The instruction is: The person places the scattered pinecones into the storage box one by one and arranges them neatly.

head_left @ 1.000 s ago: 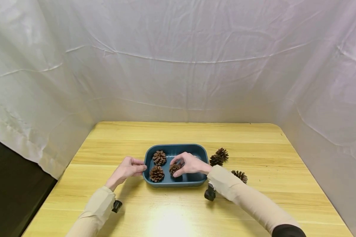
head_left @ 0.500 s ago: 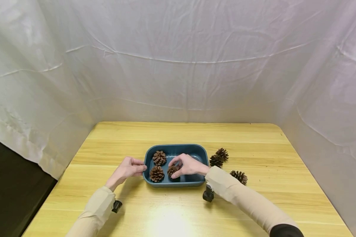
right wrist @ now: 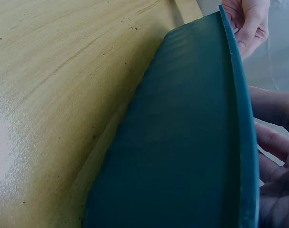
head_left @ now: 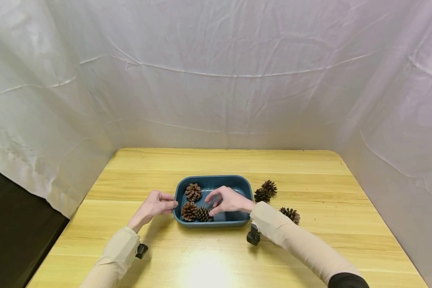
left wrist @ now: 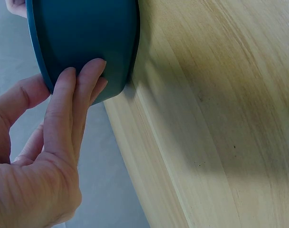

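Observation:
A dark blue rectangular tray [head_left: 219, 224] with rounded corners sits on the table. My left hand [head_left: 154, 207] pinches its left rim; in the left wrist view the thumb is at the rim and the fingers [left wrist: 61, 111] lie along the outer wall. Inside the tray are three brown pine cones: one at the back left [head_left: 193, 192], one at the front left [head_left: 189, 211], and a third pine cone [head_left: 203, 215] beside it. My right hand [head_left: 229, 200] hovers in the tray, fingers spread apart, thumb tip right at the third cone. The tray wall hides the cones in the right wrist view.
Right of the tray, two pine cones lie close together, a nearer one [head_left: 262, 195] and a farther one [head_left: 270, 187]. Another pine cone [head_left: 290, 215] lies partly behind the right sleeve. Pale curtains [head_left: 216, 100] enclose the wooden table [head_left: 147, 172].
The pine cone in my right hand has come down at the front left, against the other cone, and the fingers have let go. My left hand stays on the rim.

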A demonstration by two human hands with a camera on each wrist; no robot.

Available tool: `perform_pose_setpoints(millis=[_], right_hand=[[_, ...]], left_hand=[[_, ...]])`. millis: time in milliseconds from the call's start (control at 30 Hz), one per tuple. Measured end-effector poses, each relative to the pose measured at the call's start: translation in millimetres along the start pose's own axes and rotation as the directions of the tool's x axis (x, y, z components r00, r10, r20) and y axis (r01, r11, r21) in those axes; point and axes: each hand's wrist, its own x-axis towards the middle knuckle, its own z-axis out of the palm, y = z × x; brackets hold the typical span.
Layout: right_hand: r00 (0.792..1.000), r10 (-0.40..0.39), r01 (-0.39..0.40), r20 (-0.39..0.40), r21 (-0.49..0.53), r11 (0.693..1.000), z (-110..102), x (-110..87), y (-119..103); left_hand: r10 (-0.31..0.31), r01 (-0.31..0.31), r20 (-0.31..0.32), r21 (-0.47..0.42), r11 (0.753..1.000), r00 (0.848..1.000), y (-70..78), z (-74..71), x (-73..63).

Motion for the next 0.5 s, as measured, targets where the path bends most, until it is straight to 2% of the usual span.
perform_pose_setpoints(millis=[500], right_hand=[[1.000,0.013,-0.011,-0.018,0.061,0.998,-6.9,-4.3,-0.2]], left_hand=[[-0.014,0.014,-0.005,0.000,1.000,1.000,0.9,0.5,0.3]])
